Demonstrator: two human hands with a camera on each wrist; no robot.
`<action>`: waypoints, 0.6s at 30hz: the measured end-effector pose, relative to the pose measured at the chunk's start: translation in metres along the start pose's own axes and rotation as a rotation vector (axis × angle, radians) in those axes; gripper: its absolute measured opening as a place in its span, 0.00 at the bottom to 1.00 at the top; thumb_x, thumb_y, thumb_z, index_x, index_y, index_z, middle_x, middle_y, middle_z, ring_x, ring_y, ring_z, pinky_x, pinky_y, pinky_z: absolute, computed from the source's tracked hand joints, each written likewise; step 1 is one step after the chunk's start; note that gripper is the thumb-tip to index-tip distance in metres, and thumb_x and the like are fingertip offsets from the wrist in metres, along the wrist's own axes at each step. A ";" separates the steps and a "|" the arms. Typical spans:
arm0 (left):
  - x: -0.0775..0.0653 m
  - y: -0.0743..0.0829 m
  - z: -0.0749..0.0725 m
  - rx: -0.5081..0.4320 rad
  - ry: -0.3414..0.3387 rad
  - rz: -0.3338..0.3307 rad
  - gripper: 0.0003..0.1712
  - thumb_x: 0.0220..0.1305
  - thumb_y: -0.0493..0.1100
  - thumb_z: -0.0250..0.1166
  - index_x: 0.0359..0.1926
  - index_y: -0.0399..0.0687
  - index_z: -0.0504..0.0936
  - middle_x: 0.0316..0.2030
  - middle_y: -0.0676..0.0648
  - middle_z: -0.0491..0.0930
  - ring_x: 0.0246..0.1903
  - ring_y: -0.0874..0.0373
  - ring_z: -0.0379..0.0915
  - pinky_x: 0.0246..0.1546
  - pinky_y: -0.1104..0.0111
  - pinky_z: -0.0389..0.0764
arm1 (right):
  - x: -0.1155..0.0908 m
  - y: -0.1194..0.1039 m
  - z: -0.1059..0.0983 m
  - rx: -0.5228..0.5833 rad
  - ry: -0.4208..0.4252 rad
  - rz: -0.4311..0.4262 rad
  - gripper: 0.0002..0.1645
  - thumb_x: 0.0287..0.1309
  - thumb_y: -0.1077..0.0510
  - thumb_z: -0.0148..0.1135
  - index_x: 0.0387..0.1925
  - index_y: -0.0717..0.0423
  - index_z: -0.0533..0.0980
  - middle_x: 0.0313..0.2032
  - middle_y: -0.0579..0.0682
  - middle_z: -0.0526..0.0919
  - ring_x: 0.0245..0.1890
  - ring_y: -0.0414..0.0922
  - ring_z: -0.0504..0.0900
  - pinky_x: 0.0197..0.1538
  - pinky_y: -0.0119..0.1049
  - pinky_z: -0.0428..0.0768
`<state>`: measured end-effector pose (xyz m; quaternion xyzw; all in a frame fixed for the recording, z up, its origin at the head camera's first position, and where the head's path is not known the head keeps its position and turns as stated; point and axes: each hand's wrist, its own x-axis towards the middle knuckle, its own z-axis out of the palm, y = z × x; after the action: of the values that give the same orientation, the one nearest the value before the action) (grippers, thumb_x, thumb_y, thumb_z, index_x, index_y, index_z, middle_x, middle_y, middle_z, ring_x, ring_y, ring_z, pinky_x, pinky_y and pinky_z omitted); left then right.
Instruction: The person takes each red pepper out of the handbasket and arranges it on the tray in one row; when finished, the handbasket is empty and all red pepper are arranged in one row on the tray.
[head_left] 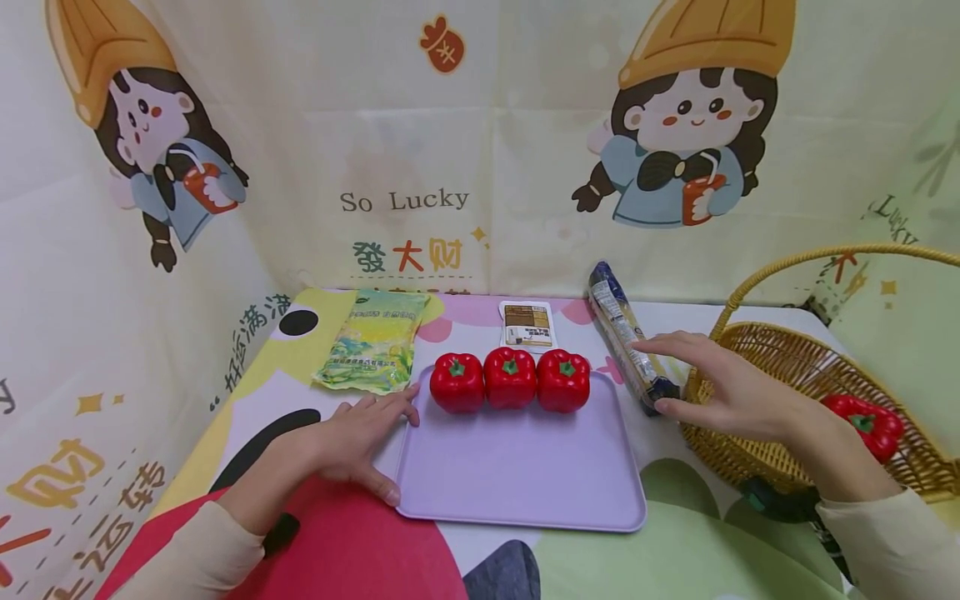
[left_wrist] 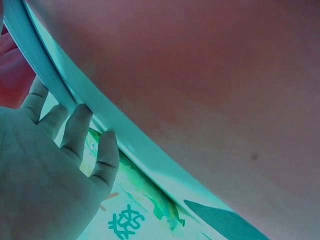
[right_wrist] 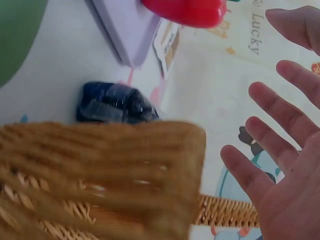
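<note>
Three red bell peppers [head_left: 510, 378] stand side by side along the far edge of a lilac tray [head_left: 525, 475]. At the tray's left edge rests my left hand [head_left: 358, 442], fingers and thumb spread along the rim. In the left wrist view its fingertips [left_wrist: 107, 140] lie by the tray's side. My right hand [head_left: 731, 392] hovers with fingers extended and nothing in them, over the left rim of a wicker basket [head_left: 780, 350]. One more red bell pepper [head_left: 866, 427] lies in the basket, partly behind the right forearm. The right wrist view shows that hand [right_wrist: 290, 165] spread above the rim.
A long package with dark blue ends [head_left: 626, 333] lies between tray and basket, near the right fingertips. Behind the tray are a green-yellow packet [head_left: 375, 342] and a small brown-white packet [head_left: 527, 325]. The basket's tall handle [head_left: 825, 257] arches up. A printed cloth backdrop stands behind.
</note>
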<state>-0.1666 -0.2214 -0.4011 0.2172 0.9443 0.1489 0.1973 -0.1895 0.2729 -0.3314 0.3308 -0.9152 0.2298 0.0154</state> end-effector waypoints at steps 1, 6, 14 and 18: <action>0.000 0.000 0.000 -0.001 0.000 0.001 0.52 0.32 0.74 0.81 0.59 0.71 0.68 0.81 0.53 0.49 0.70 0.50 0.57 0.64 0.39 0.64 | -0.002 0.000 -0.001 -0.007 0.007 -0.005 0.41 0.59 0.49 0.75 0.72 0.34 0.68 0.69 0.52 0.73 0.66 0.56 0.69 0.56 0.73 0.73; 0.000 0.000 0.000 -0.005 0.001 0.009 0.51 0.33 0.74 0.81 0.59 0.70 0.68 0.81 0.52 0.50 0.71 0.49 0.56 0.65 0.36 0.62 | -0.012 0.004 -0.009 -0.049 0.056 -0.034 0.44 0.56 0.52 0.77 0.72 0.34 0.68 0.67 0.49 0.74 0.63 0.50 0.71 0.54 0.69 0.76; -0.001 0.000 -0.001 -0.009 0.004 0.016 0.51 0.33 0.74 0.81 0.59 0.70 0.68 0.81 0.51 0.50 0.72 0.48 0.56 0.64 0.36 0.62 | -0.022 0.011 -0.021 -0.115 0.135 -0.031 0.47 0.50 0.56 0.80 0.70 0.31 0.70 0.65 0.42 0.77 0.63 0.36 0.69 0.62 0.35 0.69; -0.003 0.001 -0.002 -0.018 0.001 0.026 0.51 0.35 0.73 0.81 0.59 0.69 0.68 0.81 0.50 0.51 0.71 0.48 0.57 0.63 0.37 0.64 | -0.027 0.015 -0.025 -0.132 0.146 -0.035 0.45 0.51 0.57 0.80 0.69 0.31 0.72 0.63 0.41 0.78 0.62 0.35 0.69 0.61 0.18 0.59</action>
<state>-0.1649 -0.2222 -0.3977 0.2278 0.9401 0.1600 0.1966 -0.1812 0.3097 -0.3201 0.3271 -0.9189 0.1921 0.1081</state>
